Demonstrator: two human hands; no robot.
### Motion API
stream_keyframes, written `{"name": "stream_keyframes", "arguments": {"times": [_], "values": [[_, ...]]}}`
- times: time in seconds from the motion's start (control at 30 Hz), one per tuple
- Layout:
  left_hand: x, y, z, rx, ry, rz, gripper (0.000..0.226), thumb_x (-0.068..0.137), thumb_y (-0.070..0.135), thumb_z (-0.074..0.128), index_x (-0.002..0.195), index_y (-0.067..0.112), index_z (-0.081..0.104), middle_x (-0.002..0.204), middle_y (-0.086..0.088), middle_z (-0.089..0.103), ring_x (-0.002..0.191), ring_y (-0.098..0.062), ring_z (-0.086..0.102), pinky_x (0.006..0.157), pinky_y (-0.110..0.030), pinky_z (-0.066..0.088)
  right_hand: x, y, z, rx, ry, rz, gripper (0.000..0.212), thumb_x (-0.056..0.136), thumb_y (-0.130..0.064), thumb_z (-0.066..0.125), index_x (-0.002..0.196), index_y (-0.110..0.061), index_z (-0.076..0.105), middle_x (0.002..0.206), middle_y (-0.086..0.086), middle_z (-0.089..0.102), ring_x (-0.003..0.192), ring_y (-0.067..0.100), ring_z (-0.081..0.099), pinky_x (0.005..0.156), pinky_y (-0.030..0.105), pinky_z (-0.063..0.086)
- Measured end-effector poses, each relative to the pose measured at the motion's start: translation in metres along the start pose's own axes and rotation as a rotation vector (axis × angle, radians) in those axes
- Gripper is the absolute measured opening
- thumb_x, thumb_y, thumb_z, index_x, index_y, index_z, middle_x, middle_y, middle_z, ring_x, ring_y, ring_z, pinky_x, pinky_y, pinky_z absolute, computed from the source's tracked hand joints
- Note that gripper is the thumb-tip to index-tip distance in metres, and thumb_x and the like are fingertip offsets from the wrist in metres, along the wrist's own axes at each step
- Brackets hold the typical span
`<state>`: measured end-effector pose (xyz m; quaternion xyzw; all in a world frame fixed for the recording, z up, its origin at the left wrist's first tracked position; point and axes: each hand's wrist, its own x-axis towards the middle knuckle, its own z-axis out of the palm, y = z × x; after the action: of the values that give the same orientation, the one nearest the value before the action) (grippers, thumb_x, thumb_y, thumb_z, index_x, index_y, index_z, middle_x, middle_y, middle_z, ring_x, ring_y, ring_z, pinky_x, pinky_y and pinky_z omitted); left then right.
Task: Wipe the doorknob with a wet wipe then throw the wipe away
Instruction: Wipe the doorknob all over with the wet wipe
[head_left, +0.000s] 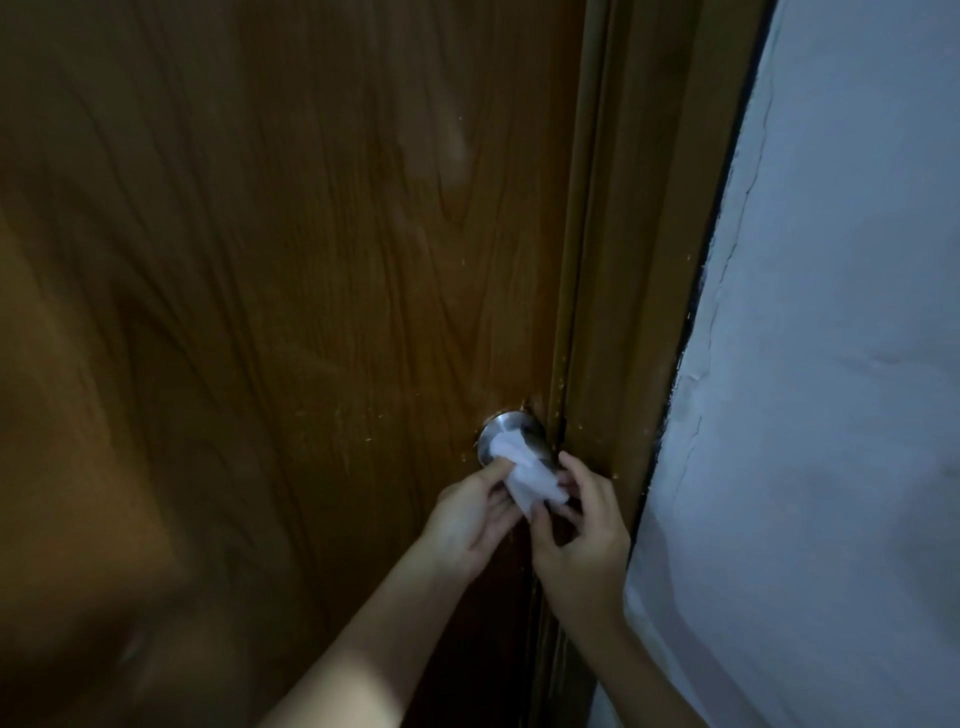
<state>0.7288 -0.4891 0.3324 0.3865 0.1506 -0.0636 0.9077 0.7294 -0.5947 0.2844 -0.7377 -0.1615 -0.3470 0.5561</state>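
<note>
White wipe (524, 470) lies over the knob (501, 434), pinched between left hand (470, 517) fingers and right hand (582, 530) fingertips.

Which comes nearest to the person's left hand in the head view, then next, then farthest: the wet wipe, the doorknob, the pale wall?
1. Wet wipe: pinched in the left hand, just to its right.
2. Doorknob: directly above the fingers, under the wipe's top.
3. Pale wall: far right, beyond the door frame and the right hand.
</note>
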Motion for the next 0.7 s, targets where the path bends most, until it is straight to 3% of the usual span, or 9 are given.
{"name": "stream_keyframes", "arguments": {"times": [0.13,0.27,0.33,0.4,0.47,0.6,0.7], "values": [[-0.006,0.006,-0.017,0.163,0.162,0.13,0.025,0.084,0.001,0.058,0.109,-0.001,0.062,0.095,-0.017,0.071,0.078,-0.018,0.07,0.059,-0.022,0.058,-0.005,0.001,0.0,0.029,-0.03,0.027,0.061,0.069,0.011,0.068,0.121,-0.016,0.052,0.105,0.002,0.058,0.093,0.009,0.057,0.067,0.017,0.052],[-0.016,0.012,-0.03,0.44,0.259,0.394,0.022,0.076,0.004,0.068,0.097,0.008,0.064,0.09,-0.01,0.072,0.083,-0.023,0.069,0.076,-0.038,0.057,-0.009,-0.006,-0.001,0.04,0.028,-0.047,0.042,0.074,-0.002,0.06,0.112,-0.019,0.056,0.097,-0.002,0.057,0.081,0.005,0.054,0.059,0.016,0.047],[-0.022,0.015,-0.03,0.628,0.304,0.609,0.017,0.073,0.005,0.071,0.083,0.013,0.059,0.086,-0.001,0.069,0.083,-0.017,0.066,0.072,-0.036,0.056,-0.005,-0.011,-0.001,0.058,0.064,-0.076,0.028,0.079,-0.008,0.059,0.104,-0.02,0.058,0.094,-0.001,0.058,0.079,0.005,0.055,0.058,0.018,0.048],[-0.028,0.015,-0.028,0.713,0.226,0.752,0.014,0.076,0.005,0.069,0.076,0.014,0.059,0.073,0.008,0.071,0.07,-0.004,0.067,0.057,-0.02,0.054,-0.001,-0.017,-0.001,0.078,0.048,-0.11,0.015,0.084,-0.015,0.056,0.098,-0.018,0.062,0.094,0.001,0.063,0.082,0.002,0.058,0.062,0.015,0.048],[-0.032,0.011,-0.023,0.708,0.106,0.791,0.009,0.079,0.006,0.066,0.083,0.014,0.064,0.074,0.015,0.074,0.067,-0.003,0.07,0.05,-0.012,0.05,0.0,-0.022,0.0,0.106,0.004,-0.116,0.02,0.086,-0.021,0.053,0.099,-0.013,0.065,0.097,0.003,0.067,0.089,-0.001,0.061,0.069,0.012,0.05],[-0.034,0.001,-0.011,0.729,-0.051,0.784,0.02,0.086,0.012,0.056,0.096,0.025,0.068,0.093,0.017,0.073,0.086,-0.005,0.07,0.063,-0.013,0.053,0.0,-0.029,0.002,0.166,-0.059,-0.089,0.032,0.085,-0.022,0.063,0.115,-0.009,0.06,0.114,-0.006,0.063,0.106,-0.002,0.06,0.081,0.012,0.05],[-0.032,-0.003,-0.008,0.756,-0.187,0.69,0.035,0.091,0.005,0.045,0.101,0.03,0.068,0.103,0.02,0.071,0.1,0.0,0.064,0.073,-0.011,0.051,0.003,-0.028,-0.002,0.218,0.024,-0.018,0.033,0.081,-0.01,0.064,0.112,-0.017,0.059,0.107,-0.015,0.063,0.101,-0.006,0.061,0.079,0.009,0.05]]}}
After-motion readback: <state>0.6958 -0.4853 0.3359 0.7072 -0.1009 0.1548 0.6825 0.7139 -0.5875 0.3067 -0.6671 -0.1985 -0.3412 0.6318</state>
